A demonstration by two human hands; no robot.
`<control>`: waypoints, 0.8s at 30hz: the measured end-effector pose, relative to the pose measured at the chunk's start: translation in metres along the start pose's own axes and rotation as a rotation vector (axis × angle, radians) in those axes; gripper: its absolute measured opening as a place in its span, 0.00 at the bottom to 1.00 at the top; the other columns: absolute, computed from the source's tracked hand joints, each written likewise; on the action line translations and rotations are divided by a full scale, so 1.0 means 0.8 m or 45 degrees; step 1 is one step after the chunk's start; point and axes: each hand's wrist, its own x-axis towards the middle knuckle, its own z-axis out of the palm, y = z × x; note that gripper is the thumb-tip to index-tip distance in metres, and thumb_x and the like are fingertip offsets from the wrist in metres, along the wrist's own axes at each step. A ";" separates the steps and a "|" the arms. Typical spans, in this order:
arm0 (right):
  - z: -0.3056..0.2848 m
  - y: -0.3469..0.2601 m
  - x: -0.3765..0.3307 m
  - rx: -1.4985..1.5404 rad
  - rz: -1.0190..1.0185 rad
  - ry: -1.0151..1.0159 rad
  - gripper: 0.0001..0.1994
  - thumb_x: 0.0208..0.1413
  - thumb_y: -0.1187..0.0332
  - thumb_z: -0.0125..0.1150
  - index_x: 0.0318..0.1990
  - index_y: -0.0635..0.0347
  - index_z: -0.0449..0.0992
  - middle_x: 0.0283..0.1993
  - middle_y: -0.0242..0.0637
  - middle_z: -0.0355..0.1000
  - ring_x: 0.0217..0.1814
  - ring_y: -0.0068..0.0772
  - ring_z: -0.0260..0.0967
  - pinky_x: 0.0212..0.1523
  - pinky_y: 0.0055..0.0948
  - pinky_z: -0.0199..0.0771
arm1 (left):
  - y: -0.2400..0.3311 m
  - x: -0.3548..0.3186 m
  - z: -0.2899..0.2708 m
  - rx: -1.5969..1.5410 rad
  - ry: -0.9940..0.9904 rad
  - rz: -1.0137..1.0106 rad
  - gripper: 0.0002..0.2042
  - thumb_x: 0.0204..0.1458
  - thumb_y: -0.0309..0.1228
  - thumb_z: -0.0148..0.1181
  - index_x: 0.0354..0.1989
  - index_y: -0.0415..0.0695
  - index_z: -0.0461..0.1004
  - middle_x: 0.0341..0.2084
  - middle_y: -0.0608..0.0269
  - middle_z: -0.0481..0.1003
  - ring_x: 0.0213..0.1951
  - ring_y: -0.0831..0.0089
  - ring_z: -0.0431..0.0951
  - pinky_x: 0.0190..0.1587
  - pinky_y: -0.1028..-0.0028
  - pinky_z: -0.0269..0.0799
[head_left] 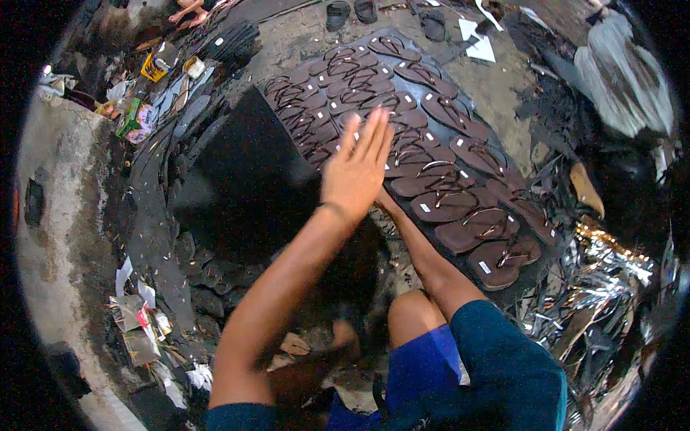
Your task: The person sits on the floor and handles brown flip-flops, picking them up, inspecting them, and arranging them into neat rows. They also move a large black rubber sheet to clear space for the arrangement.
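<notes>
Green carton (131, 117), contents unclear; left hand (359, 165) near sandals (420, 156).

On my remote feed, the left hand (357, 172) is flattened at the frame's centre, the right forearm (424, 251) running up behind it. Brown thong sandals (428, 185) lie in rows, upper right; a black sheet (244, 172) sits left of centre.

Left hand (357, 172) flat, outstretched; right hand hidden behind it.
</notes>
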 end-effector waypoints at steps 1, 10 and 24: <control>-0.009 -0.010 -0.003 -0.053 0.080 0.012 0.25 0.66 0.48 0.47 0.45 0.65 0.75 0.39 0.46 0.74 0.39 0.43 0.68 0.45 0.43 0.70 | 0.013 0.012 0.017 0.058 -0.449 0.026 0.25 0.59 0.37 0.47 0.65 0.42 0.65 0.67 0.56 0.60 0.69 0.60 0.58 0.69 0.53 0.49; -0.078 0.029 -0.063 -0.593 0.513 0.138 0.23 0.70 0.53 0.42 0.47 0.67 0.73 0.39 0.38 0.70 0.42 0.34 0.60 0.49 0.33 0.65 | 0.029 -0.056 0.005 -1.138 -1.045 0.063 0.08 0.52 0.29 0.55 0.28 0.43 0.81 0.30 0.54 0.81 0.30 0.57 0.84 0.33 0.61 0.80; -0.048 0.081 0.061 -0.547 0.312 0.221 0.22 0.69 0.55 0.44 0.55 0.67 0.68 0.53 0.40 0.66 0.56 0.35 0.59 0.60 0.32 0.60 | -0.039 -0.107 -0.024 -1.098 -1.101 -0.081 0.22 0.47 0.29 0.56 0.51 0.30 0.69 0.28 0.48 0.79 0.24 0.54 0.81 0.26 0.61 0.78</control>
